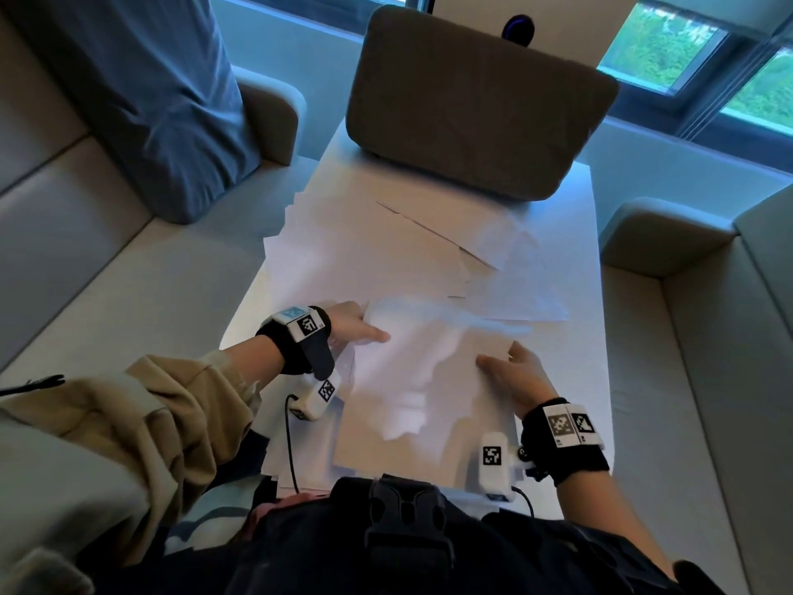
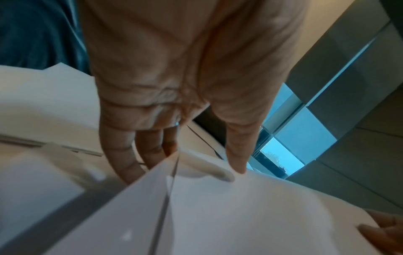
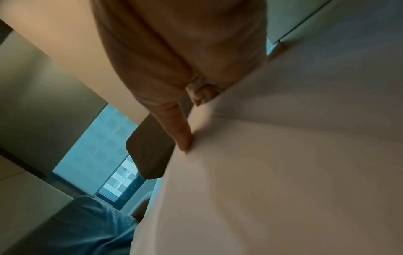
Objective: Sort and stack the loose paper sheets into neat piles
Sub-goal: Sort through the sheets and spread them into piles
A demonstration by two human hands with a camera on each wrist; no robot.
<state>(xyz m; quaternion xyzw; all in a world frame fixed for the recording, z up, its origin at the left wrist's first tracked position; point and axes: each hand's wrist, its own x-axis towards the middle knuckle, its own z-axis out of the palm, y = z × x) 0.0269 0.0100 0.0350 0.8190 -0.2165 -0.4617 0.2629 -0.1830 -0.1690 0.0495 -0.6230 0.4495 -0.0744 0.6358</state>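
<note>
A blurred sheaf of white paper sheets (image 1: 420, 380) is lifted just above the near half of the white table (image 1: 577, 380). My left hand (image 1: 364, 330) pinches its left edge, with the thumb on top and the fingers (image 2: 130, 165) underneath. At the right edge my right hand (image 1: 504, 362) holds it, thumb (image 3: 184, 138) pressed on the sheet (image 3: 283, 172) and the other fingers mostly hidden behind it. Several loose sheets (image 1: 386, 251) lie overlapping and askew across the middle of the table. More sheets (image 1: 309, 461) lie under the held sheaf (image 2: 218, 215) at the near edge.
A brown padded chair back (image 1: 480, 105) stands at the table's far end. A blue cushion (image 1: 158, 100) leans on the grey bench (image 1: 86, 272) to the left, and another grey bench (image 1: 686, 358) runs along the right. Windows (image 1: 661, 49) are behind.
</note>
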